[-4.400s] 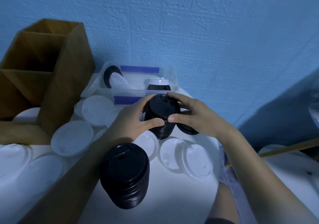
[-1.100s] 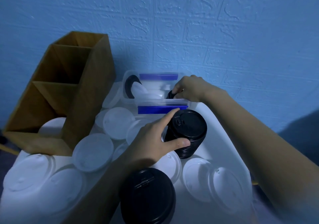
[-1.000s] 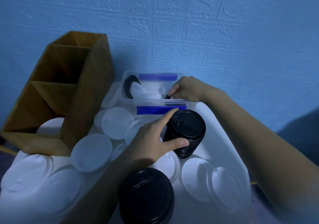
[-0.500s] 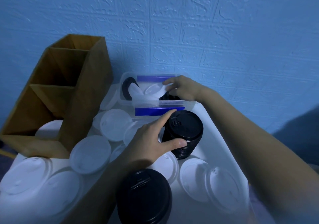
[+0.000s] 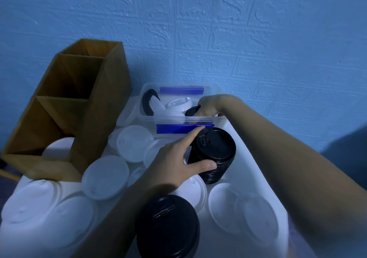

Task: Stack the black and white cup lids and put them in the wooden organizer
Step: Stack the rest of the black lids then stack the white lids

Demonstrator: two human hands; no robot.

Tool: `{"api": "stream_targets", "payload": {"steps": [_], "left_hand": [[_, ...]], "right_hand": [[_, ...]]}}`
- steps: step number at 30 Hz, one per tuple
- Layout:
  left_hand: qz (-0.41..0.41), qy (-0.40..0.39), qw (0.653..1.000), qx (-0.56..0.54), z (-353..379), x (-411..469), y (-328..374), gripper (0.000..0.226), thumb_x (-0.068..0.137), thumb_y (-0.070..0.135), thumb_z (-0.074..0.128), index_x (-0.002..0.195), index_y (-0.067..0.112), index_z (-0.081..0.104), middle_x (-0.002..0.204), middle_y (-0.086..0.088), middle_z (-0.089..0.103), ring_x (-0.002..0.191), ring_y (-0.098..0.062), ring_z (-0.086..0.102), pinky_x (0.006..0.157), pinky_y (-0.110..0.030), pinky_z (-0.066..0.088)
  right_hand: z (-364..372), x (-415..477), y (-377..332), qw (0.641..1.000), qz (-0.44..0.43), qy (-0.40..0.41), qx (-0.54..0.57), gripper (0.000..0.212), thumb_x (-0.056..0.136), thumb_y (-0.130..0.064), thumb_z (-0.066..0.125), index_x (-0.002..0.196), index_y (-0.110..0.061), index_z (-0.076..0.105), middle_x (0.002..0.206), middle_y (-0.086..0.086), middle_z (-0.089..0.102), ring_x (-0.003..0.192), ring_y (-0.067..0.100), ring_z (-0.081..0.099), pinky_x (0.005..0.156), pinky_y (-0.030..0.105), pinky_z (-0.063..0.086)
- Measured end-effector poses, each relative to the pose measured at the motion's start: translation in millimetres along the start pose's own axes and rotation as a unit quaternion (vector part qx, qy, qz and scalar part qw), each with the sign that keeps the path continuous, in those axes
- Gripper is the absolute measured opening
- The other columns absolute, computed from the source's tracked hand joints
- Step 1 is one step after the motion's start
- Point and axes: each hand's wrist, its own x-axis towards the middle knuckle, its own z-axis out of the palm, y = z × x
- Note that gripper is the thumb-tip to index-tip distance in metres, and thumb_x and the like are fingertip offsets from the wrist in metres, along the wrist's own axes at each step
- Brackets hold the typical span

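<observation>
My left hand (image 5: 174, 162) grips a stack of black lids (image 5: 215, 154) standing on the white table, thumb in front and forefinger over its top edge. My right hand (image 5: 210, 105) reaches into the clear plastic bin (image 5: 178, 119) at the back and pinches a black lid (image 5: 191, 111) lying among white lids (image 5: 176, 105). A second, taller black stack (image 5: 168, 228) stands at the near edge. Loose white lids (image 5: 105, 175) lie spread over the table. The wooden organizer (image 5: 79, 106) stands at the left with its compartments dark and open.
The blue textured wall runs close behind the bin. More white lids (image 5: 244, 206) lie right of the near stack, next to the table's right edge. A black lid (image 5: 147, 103) leans upright at the bin's left end.
My right hand has gone from the held stack into the bin and has shifted inside it, now pinching a black lid. My left hand keeps hold of the black stack.
</observation>
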Motion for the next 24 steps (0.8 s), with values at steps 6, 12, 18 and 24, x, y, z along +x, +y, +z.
{"api": "stream_targets", "payload": {"steps": [6,12,18,24], "left_hand": [[0.002,0.003,1.0,-0.007,-0.3,0.4,0.3,0.086,0.071,0.069,0.071,0.146,0.058,0.031,0.135,0.031,0.058,0.132,0.005,0.048,0.115,-0.032,0.039],[0.004,0.003,1.0,-0.01,0.0,-0.8,2.3,0.084,0.072,0.066,0.073,0.145,0.058,0.031,0.133,0.032,0.059,0.13,0.005,0.05,0.115,-0.034,0.04],[0.006,0.002,1.0,-0.014,-0.4,0.2,1.8,0.085,0.071,0.069,0.071,0.145,0.057,0.031,0.134,0.031,0.059,0.131,0.004,0.05,0.115,-0.038,0.039],[0.004,0.001,1.0,-0.017,-0.7,0.5,1.0,0.088,0.069,0.07,0.07,0.148,0.053,0.033,0.132,0.028,0.061,0.13,0.003,0.051,0.114,-0.039,0.04]], "right_hand": [[-10.6,-10.3,8.4,0.973,-0.05,0.065,0.215,0.06,0.074,-0.038,0.086,0.121,-0.018,0.055,0.112,0.003,0.064,0.101,0.024,0.066,0.087,0.043,0.061],[0.9,-5.1,17.5,0.949,-0.068,0.096,0.293,0.06,0.083,-0.01,0.081,0.136,-0.014,0.052,0.126,0.015,0.061,0.099,0.03,0.066,0.091,0.043,0.059],[4.0,-2.6,10.6,0.95,-0.081,0.095,0.288,0.05,0.086,-0.012,0.078,0.131,-0.01,0.059,0.122,0.015,0.064,0.104,0.033,0.067,0.088,0.043,0.059],[-12.1,-59.1,25.9,0.829,-0.157,0.166,0.511,0.032,0.096,-0.011,0.067,0.127,-0.011,0.062,0.108,0.01,0.073,0.091,0.019,0.071,0.077,0.031,0.061]]}}
